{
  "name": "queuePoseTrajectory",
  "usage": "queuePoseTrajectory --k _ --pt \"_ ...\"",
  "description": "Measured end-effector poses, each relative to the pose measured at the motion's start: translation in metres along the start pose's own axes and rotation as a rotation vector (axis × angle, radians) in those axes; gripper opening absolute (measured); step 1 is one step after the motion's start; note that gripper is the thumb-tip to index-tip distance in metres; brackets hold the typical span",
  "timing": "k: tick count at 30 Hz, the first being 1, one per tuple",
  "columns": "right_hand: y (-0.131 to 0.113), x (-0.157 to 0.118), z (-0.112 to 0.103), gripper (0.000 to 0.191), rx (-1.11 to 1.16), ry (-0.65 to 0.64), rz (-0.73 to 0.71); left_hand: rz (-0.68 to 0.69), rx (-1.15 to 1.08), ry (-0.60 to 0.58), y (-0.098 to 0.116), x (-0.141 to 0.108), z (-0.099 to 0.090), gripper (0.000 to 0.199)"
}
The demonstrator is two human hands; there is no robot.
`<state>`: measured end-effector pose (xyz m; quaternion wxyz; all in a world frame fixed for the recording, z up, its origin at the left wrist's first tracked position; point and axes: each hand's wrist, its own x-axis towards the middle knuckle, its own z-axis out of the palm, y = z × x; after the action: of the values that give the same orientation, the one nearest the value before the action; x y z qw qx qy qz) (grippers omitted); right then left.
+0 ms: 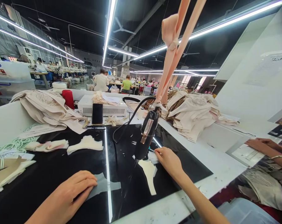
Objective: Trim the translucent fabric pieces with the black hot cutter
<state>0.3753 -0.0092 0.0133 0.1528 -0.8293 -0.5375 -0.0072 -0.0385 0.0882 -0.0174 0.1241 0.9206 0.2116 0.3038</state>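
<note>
Down at eight o'clock on the black work surface [50,168], the left hand [67,191] rests curled over the edge of a grey sheer piece [102,187] lying at six; whether it pinches it, I cannot tell. At three, the right hand [169,160] bends its fingers just beside a cream fabric piece [149,176], its grasp unclear. Toward one hangs a black tool [144,138] on a peach strap [170,57], tip near the cream fabric piece.

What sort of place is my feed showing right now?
Probably a sewing or garment workshop: a thick, layered pile of cream fabric pieces lies at right, a small, curved, cream-coloured cut piece sits near the right hand, and rows of cluttered workstations stretch away at back left.
</note>
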Motion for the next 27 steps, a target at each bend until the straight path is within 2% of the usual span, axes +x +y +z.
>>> queuePoseTrajectory --k 8,13,17,23,27 --pt "0.027 0.002 -0.006 0.030 0.388 0.065 0.167 0.023 0.023 0.013 -0.001 0.001 0.000 0.019" --pt "0.052 0.001 -0.005 0.033 0.658 0.170 0.341 0.026 0.035 0.005 -0.005 0.000 0.001 0.020" --pt "0.063 -0.001 -0.003 0.035 0.792 0.257 0.454 0.042 0.038 0.029 -0.007 0.000 0.001 0.020" --pt "0.068 -0.006 -0.001 0.035 0.911 0.342 0.495 0.025 0.047 0.032 -0.011 -0.002 0.002 0.020" --pt "0.056 -0.017 -0.013 0.030 0.970 0.375 0.456 -0.010 0.040 0.007 -0.011 -0.002 0.001 0.021"
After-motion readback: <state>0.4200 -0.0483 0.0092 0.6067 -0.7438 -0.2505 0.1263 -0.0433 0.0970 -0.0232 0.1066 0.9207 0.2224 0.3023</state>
